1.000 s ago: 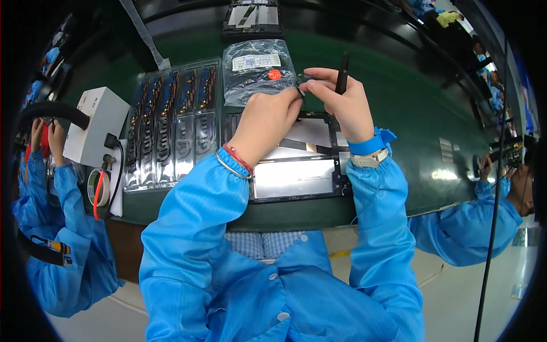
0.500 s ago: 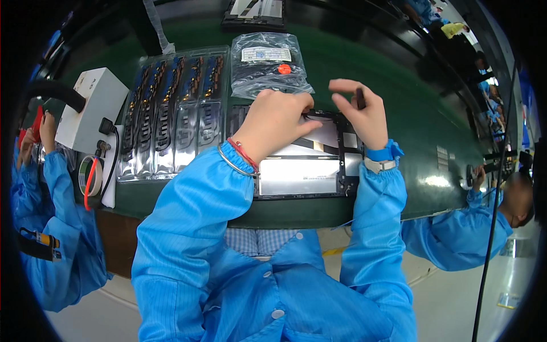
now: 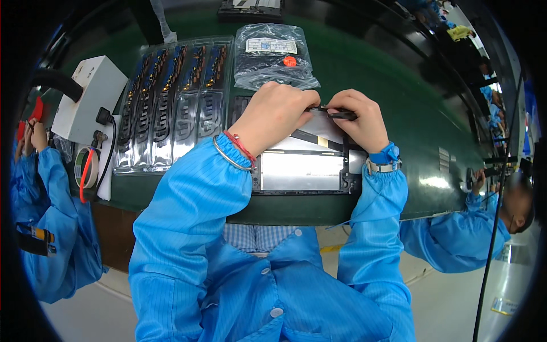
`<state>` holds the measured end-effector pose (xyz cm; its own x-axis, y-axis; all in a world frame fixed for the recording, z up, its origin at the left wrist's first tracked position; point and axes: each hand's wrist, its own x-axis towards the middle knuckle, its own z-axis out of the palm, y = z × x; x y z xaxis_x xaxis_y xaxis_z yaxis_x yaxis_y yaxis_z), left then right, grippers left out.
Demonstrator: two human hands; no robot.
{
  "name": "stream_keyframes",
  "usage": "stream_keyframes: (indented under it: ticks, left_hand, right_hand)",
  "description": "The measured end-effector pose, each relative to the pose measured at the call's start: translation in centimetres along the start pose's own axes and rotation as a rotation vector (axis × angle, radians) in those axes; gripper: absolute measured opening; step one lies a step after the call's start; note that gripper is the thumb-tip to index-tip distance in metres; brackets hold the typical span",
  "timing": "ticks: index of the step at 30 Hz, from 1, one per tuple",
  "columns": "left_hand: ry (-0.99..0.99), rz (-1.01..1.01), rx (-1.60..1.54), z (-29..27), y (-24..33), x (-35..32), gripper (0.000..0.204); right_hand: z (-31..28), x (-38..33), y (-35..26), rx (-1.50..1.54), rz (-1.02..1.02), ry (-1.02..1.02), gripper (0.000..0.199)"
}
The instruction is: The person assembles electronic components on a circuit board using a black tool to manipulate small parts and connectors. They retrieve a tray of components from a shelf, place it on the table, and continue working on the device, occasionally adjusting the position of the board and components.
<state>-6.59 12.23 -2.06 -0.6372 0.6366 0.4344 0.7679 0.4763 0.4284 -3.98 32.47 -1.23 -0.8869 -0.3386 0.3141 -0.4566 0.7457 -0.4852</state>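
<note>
An opened tablet-like device (image 3: 302,174), with a black frame and flat silver panels inside, lies on the green bench in front of me. My left hand (image 3: 276,114) is closed in a pinch at the device's far edge, and a small dark part shows at its fingertips; I cannot make out what it is. Beside it, my right hand (image 3: 363,118) is closed around a short black stick-like tool (image 3: 343,115). The fingers of both hands nearly meet over the far edge. My left hand and forearm hide the device's left side.
Left of the device lies a clear plastic tray (image 3: 171,108) of circuit boards and black parts. Beyond my hands is a clear bag (image 3: 273,54) with a label. Farther left stand a white box (image 3: 91,97) and a tape roll (image 3: 85,168). Co-workers sit on both sides.
My right hand has moved from above the device's right side down and left, to its far edge beside my left hand. The dark tool has tipped from upright to nearly level.
</note>
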Motion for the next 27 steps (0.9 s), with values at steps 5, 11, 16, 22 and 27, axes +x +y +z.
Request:
stream_keyframes:
  ticks: [5, 11, 16, 22, 27]
  left_hand:
    - [0.05, -0.06, -0.051, 0.8, -0.2, 0.3, 0.014]
    - [0.098, -0.084, -0.07, 1.1, -0.5, 0.4, 0.014]
    - [0.181, -0.188, -0.157, 1.6, -0.5, 0.6, 0.021]
    - [0.165, -0.248, -0.229, 1.5, -0.5, 0.7, 0.032]
    - [0.17, -0.228, -0.253, 1.5, -0.5, 0.6, 0.042]
  right_hand:
    - [0.5, 0.2, -0.3, 0.028, 0.002, 0.103, 0.017]
    - [0.8, 0.3, -0.5, 0.067, 0.077, 0.143, 0.017]
    - [1.2, 0.3, -1.3, 0.049, 0.045, 0.213, 0.015]
    - [1.7, 0.1, -1.3, -0.218, -0.185, 0.245, 0.012]
    - [2.1, 0.4, -0.9, -0.308, -0.246, 0.268, 0.011]
